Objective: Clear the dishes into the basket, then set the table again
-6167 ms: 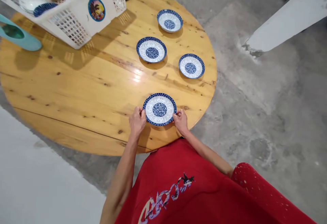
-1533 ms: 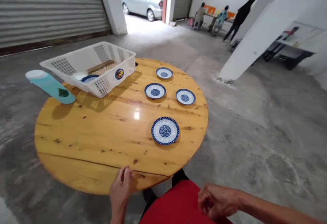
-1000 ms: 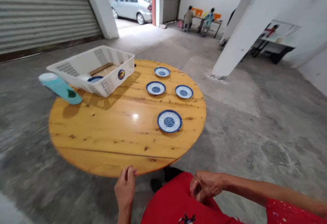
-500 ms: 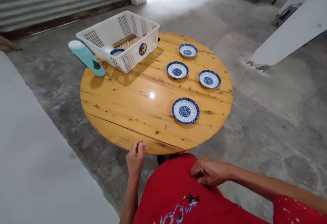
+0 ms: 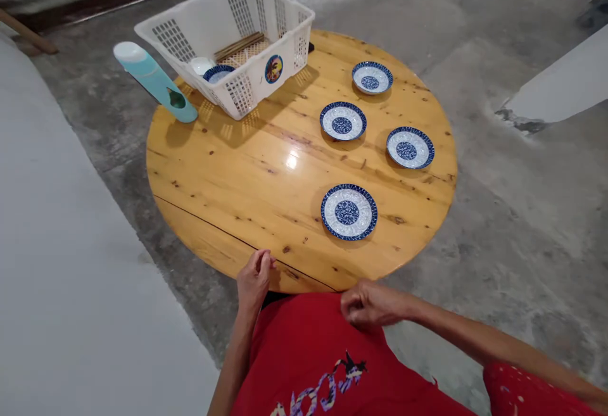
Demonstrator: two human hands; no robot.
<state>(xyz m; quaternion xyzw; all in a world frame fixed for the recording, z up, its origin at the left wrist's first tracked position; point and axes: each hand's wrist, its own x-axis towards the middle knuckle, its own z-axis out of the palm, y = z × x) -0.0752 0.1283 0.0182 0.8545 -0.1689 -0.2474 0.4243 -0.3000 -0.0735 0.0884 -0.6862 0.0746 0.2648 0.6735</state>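
A bare concrete floor (image 5: 498, 213) runs under a round pine table (image 5: 228, 169), varnished and catching the light near its middle.

The person stands at the table's six o'clock. The left hand (image 5: 253, 280) has its fingers (image 5: 264, 260) drawn narrow, tips bunched against the thumb and touching the table's rim; it holds nothing. The right hand (image 5: 368, 304) is curled into a loose half-fist just off the rim, against the red shirt (image 5: 323, 359). From here I cannot tell whether it pinches the cloth or is simply closed on air.

Nearest to both hands, at about five o'clock on the top, lies a blue-and-white plate (image 5: 349, 211), flat and a little in from the edge. Three matching plates sit apart from one another farther out: one near the centre (image 5: 342, 120), one at three o'clock (image 5: 410, 147), one at one o'clock (image 5: 372, 77).

At eleven o'clock a white plastic basket (image 5: 251, 83) holds chopsticks (image 5: 237, 47) and another blue-rimmed dish (image 5: 217, 73). Just beside it, at ten o'clock, a teal bottle-like thing (image 5: 154, 80) leans out past the rim.

To my eye, handling that near plate well means opening both hands and taking it by opposite rims, thumbs on top. The varnish looks slick, so lifting it would be safer than sliding it towards the drop.
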